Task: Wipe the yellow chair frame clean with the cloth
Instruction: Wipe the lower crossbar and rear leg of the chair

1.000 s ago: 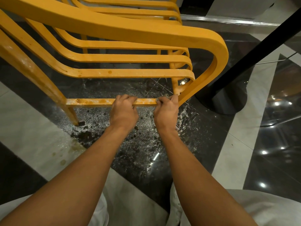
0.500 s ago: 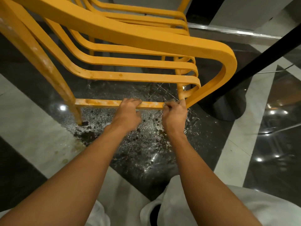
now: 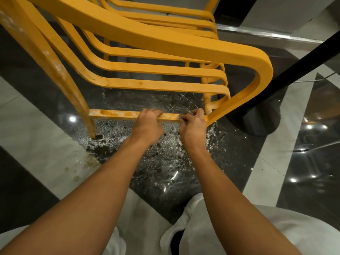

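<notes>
Hardly shifted since a second ago, keeping both hands low on the yellow slatted chair frame (image 3: 165,40), standing on wet, grit-speckled black floor (image 3: 165,159). Gripping its stained bottom crossbar (image 3: 119,113) with left hand (image 3: 147,126); pinching a barely visible greyish cloth (image 3: 190,113) at the bar's right end with right hand (image 3: 193,126). Could smear grime with so little cloth, or slip off.

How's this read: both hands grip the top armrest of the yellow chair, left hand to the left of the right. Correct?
Not quite. The left hand is to the left of the right hand, but both grip the lowest crossbar of the yellow chair frame, down near the floor, not the top armrest. The head view shows it.
</notes>
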{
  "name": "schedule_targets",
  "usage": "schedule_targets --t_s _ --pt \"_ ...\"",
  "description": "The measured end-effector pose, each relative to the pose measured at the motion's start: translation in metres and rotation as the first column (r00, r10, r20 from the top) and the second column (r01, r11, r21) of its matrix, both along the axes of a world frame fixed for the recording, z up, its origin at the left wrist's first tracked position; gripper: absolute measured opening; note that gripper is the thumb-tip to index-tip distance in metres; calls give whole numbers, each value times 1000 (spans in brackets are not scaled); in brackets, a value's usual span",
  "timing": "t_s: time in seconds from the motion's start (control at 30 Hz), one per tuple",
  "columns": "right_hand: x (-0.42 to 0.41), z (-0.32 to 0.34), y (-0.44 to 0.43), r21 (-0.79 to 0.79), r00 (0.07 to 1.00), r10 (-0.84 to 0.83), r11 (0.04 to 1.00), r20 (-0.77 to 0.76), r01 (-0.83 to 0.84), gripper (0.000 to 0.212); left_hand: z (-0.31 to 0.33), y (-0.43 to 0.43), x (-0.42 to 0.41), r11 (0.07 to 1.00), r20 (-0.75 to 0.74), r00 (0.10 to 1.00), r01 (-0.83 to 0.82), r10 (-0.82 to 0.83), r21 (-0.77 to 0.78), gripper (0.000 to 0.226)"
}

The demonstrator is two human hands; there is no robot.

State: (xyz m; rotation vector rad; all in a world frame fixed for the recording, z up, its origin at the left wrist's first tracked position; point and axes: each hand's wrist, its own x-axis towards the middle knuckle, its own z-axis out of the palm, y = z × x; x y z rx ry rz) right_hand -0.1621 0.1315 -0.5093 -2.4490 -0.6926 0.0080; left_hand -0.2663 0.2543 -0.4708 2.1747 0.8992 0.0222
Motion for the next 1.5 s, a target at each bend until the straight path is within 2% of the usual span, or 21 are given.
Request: schedule_targets --t_s 0.13,0.3,0.47,0.57,0.63,0.77,0.9,1.1,1.23,1.4,1.5 --pt "11 0 -3 7 995 -97 995 10 97 17 2 3 -8 995 -20 997 -69 71 75 44" --pt "-4 2 -1 0 994 96 995 44 -96 17 -4 4 -17 986 -55 993 -99 108 137 48" --pt "9 -3 -8 75 1000 -14 997 28 12 17 -8 -2 -14 981 -5 989 -147 149 123 48" --pt "2 0 -1 -5 995 102 995 -3 -102 17 -13 0 -17 983 15 989 -148 147 105 49" --pt "8 3 -5 -62 986 167 984 -18 -167 17 -14 5 -19 988 -1 992 -125 125 87 52" --pt "24 5 -1 -56 997 54 997 -52 -57 15 -14 17 -26 997 -61 998 -17 22 80 60" --pt "5 4 4 -53 978 203 977 -42 -205 15 -8 21 -28 995 -110 993 57 -48 79 67" --pt "17 8 10 -52 996 -2 999 -91 -3 14 -5 23 -32 986 -166 982 113 -92 126 70" --pt "7 10 13 -80 989 111 990 -96 -119 14 1 17 -28 985 -136 989 73 -52 158 65" --pt "24 16 14 -122 995 -18 992 -95 6 14 -7 11 -25 986 -64 998 -15 26 167 61" --pt "4 16 24 -114 988 119 985 -97 -130 13 -16 8 -24 980 -23 999 -33 39 197 63"
